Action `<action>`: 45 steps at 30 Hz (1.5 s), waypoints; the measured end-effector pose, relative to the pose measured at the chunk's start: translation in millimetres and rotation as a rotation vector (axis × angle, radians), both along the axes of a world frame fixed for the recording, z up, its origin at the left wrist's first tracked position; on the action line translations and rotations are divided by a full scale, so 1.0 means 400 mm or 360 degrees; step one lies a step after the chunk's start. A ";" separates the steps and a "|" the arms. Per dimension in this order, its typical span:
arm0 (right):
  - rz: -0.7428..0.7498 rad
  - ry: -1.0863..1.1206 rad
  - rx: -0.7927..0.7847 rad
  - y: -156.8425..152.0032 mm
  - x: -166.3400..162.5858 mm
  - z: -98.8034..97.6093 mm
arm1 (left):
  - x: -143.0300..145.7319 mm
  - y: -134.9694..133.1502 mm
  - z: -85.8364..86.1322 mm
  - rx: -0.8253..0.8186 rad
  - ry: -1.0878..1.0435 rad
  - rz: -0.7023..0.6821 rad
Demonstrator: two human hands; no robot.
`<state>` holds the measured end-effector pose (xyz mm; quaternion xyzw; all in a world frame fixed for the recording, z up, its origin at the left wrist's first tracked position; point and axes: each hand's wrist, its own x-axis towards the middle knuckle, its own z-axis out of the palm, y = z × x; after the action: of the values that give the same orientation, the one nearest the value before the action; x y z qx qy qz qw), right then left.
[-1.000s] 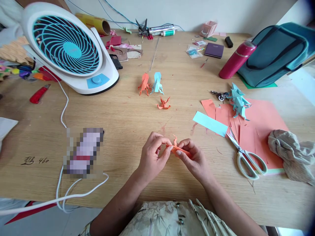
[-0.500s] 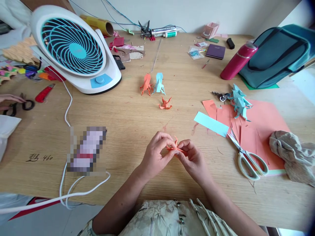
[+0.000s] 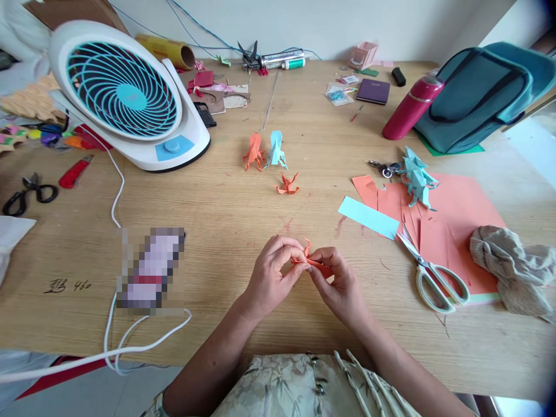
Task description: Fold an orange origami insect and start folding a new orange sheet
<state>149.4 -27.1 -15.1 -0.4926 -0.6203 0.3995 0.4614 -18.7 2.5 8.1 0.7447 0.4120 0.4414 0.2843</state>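
Both hands meet over the table around a small folded piece of orange paper, part of it hidden by fingers. My left hand pinches its left side, thumb against fingers. Its right side is pinched by my right hand; a thin pointed strip sticks up between the hands. Beyond them stand an orange origami figure and a light blue origami figure, with a smaller orange folded piece just in front. At right, white-handled scissors lie partly on orange paper sheets, beside a light blue paper strip.
A white fan stands at back left, its cable running past a blurred phone. Black scissors and a red cutter lie far left. A pink bottle, teal bag, blue origami pieces and grey cloth occupy the right.
The view has shifted slightly. Another person's hand by the black scissors at far left has gone out of view. My right fingers have moved slightly, showing more of the orange paper.
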 end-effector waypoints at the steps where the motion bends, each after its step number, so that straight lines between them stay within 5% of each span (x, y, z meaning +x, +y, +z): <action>1: 0.0004 0.0018 -0.0022 0.000 0.000 0.001 | 0.000 0.001 0.002 -0.0048 -0.0037 0.0011; 11: 0.0096 0.0114 -0.0096 0.000 -0.014 0.001 | 0.005 -0.006 0.005 -0.0486 -0.0257 0.0083; 15: 0.0061 0.0422 -0.0291 0.002 -0.021 0.001 | 0.004 -0.009 0.004 -0.0461 -0.0318 0.0085; 19: -0.0080 0.0740 -0.0464 0.012 -0.020 -0.001 | 0.004 -0.010 0.002 -0.0254 -0.0272 0.0324; 25: -0.0138 0.0963 -0.0502 0.013 -0.028 -0.004 | 0.029 -0.021 -0.010 -0.0230 -0.0146 0.0321; 34: -0.0164 0.0926 -0.0416 0.001 -0.047 -0.017 | 0.045 -0.028 -0.033 -0.0445 -0.0406 0.0452; 45: -0.0089 0.0923 -0.0357 0.003 -0.051 -0.014 | 0.048 -0.031 -0.039 -0.0439 -0.0432 0.0309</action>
<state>129.1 -25.7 -20.6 -0.4229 -0.4011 0.5764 0.5728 0.5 -9.9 -7.5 0.5893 0.4962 0.5024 0.3926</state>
